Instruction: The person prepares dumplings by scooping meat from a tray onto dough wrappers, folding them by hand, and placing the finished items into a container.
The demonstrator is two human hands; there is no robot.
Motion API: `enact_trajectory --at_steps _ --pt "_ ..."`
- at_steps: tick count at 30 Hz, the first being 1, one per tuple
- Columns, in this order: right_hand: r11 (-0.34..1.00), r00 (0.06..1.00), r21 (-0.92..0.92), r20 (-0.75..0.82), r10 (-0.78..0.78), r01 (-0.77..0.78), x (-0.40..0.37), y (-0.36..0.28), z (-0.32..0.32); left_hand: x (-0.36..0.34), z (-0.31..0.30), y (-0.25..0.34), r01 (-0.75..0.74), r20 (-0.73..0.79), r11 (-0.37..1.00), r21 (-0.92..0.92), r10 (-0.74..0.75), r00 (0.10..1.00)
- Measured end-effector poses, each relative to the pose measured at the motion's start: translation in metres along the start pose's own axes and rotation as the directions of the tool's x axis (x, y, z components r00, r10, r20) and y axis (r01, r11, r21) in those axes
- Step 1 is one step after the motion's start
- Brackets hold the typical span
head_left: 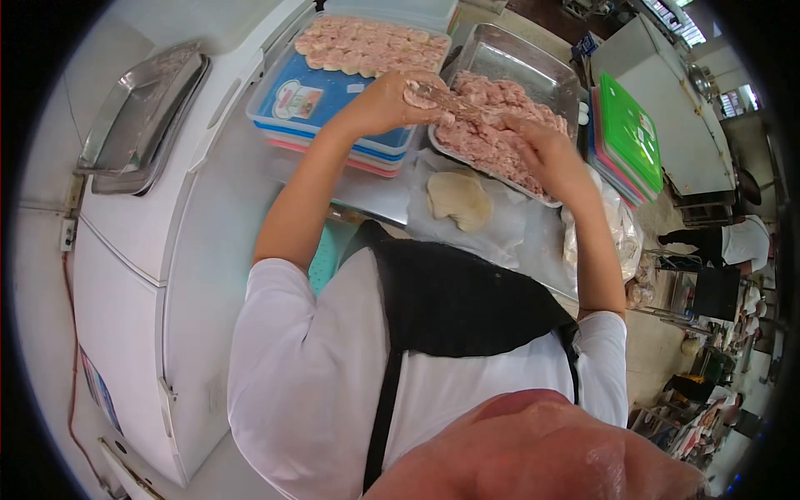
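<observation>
My left hand point(387, 104) is closed around a small dumpling point(421, 97) of pink filling, partly hidden by the fingers and a tool. My right hand point(550, 154) grips a flat, meat-smeared spatula point(458, 104), its tip at the dumpling. Beneath the hands is a metal tray point(525, 54) with a large mound of raw minced meat point(500, 150). Rows of filled dumplings point(371, 43) sit on a blue lid at the upper left. Closer to my body, a stack of round dough wrappers point(460, 200) lies on plastic sheeting point(512, 225).
Stacked plastic containers point(333, 137) stand under the dumplings. Green-topped lids or containers point(629, 125) are stacked at the right, near a plastic bag point(612, 233). A white freezer point(208, 250) with metal trays point(150, 112) is at the left. Another person point(742, 242) stands far right.
</observation>
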State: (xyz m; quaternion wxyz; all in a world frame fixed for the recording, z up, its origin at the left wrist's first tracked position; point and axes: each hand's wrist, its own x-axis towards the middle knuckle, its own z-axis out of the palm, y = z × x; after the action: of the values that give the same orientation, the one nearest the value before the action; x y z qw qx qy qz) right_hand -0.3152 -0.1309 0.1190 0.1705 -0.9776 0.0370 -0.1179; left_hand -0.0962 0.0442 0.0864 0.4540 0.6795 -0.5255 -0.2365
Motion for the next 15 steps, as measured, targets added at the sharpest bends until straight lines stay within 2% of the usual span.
enact_trajectory --at_steps 1,3,6,8,9,12,15 --pt "0.994 0.992 0.040 0.074 0.099 -0.102 0.007 -0.002 0.015 -0.004 -0.013 0.001 0.086 0.029 0.995 0.046 -0.088 0.996" --pt "0.991 0.990 0.044 0.057 0.126 -0.128 0.016 -0.011 0.023 -0.012 -0.040 -0.006 0.259 0.059 0.956 0.141 -0.269 0.961" --pt "0.975 0.984 0.133 0.009 0.179 -0.178 0.012 -0.012 0.029 -0.028 -0.091 -0.057 0.153 -0.076 0.919 0.363 -0.134 0.988" --pt "0.969 0.979 0.171 -0.064 0.194 -0.181 0.001 0.000 0.032 -0.035 -0.127 -0.096 0.162 -0.181 0.904 0.396 -0.096 0.979" --pt "0.953 0.964 0.194 -0.082 0.253 -0.234 -0.008 0.008 0.034 -0.036 -0.142 -0.115 0.167 -0.231 0.896 0.411 -0.074 0.970" --pt "0.874 0.894 0.295 -0.113 0.434 -0.386 -0.034 0.023 0.037 -0.026 -0.167 -0.171 0.171 -0.368 0.628 0.760 0.198 0.908" --pt "0.722 0.767 0.458 -0.124 0.629 -0.518 -0.050 0.023 0.041 -0.013 -0.164 -0.155 0.368 -0.430 0.511 0.777 0.004 0.903"
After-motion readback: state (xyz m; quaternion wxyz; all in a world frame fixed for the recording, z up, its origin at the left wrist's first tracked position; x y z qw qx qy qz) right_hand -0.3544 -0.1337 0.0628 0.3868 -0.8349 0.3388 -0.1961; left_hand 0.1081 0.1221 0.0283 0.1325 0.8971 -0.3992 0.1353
